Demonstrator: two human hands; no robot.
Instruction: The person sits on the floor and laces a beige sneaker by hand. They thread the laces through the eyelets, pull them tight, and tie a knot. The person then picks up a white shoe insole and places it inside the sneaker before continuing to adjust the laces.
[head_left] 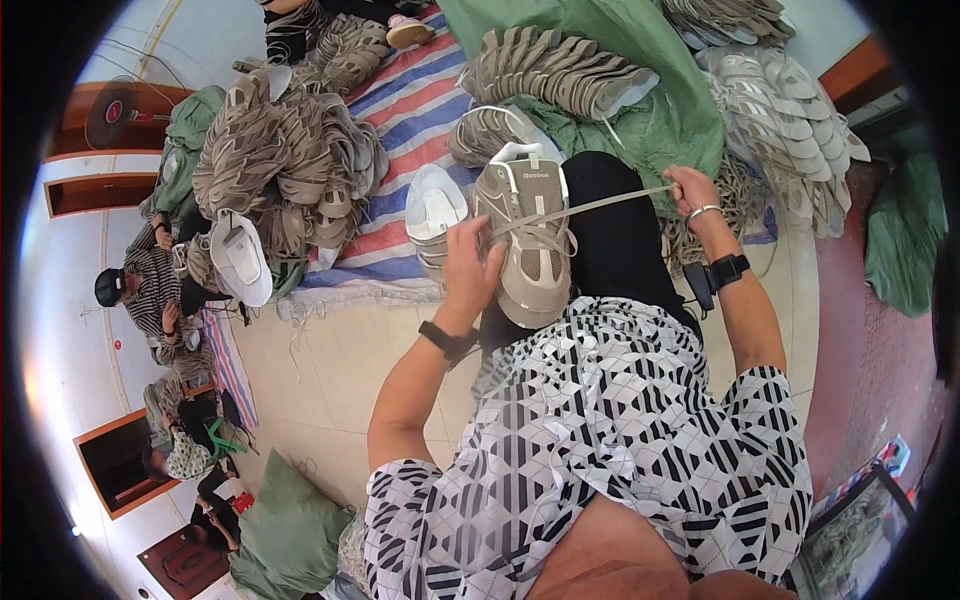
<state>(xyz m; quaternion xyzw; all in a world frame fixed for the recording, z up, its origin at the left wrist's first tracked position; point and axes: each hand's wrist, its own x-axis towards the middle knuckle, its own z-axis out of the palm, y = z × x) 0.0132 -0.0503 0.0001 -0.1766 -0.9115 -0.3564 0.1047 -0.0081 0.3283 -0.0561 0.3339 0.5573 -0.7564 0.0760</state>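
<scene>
A beige and taupe shoe upper [535, 285] rests on my lap, toe toward me, with its flat lace partly threaded across the front. My left hand [468, 265] grips the upper's left side, fingers closed against its edge. Out to the right, my right hand [692, 192] pinches the beige shoelace [615, 201], which runs taut from the upper's eyelets. Just left of the upper stands a nested stack of similar uppers [432, 205] with white linings. Another stack [492, 133] lies beyond it.
Piles of nested uppers [285, 155] lie on a striped sheet [405, 90]; more uppers [560, 75] rest on green sacking [665, 110]. Loose laces [735, 200] hang by my right knee. Several people [150, 290] sit at the left. A green sack [290, 525] stands on the tiled floor.
</scene>
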